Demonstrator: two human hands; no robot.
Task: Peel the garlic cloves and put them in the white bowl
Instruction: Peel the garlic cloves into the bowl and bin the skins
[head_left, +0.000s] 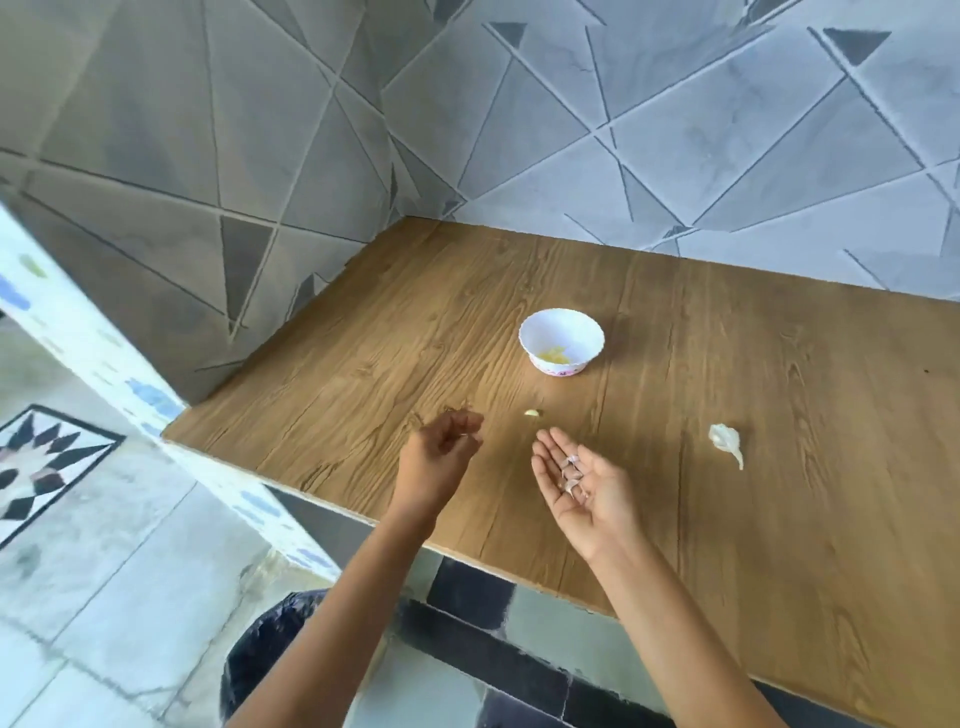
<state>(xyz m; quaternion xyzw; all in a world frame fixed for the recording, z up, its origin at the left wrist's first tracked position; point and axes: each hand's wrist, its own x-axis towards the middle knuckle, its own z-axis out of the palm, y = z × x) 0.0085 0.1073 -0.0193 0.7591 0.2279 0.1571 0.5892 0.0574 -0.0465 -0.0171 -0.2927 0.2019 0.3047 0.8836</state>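
The white bowl (562, 340) stands on the wooden counter (727, 415) and holds a few yellowish peeled cloves. A small peeled clove (532, 413) lies on the wood in front of the bowl. My right hand (582, 486) is held palm up just above the counter, fingers straight, with several bits of purplish garlic skin (571, 475) lying in the palm. My left hand (441, 457) hovers to its left with fingers loosely curled; it seems to hold nothing. A piece of white garlic husk (725, 441) lies to the right.
Grey tiled walls close the counter at the back and on the left. The counter's front edge runs diagonally under my forearms. A dark bag-lined bin (270, 654) stands on the floor below the edge.
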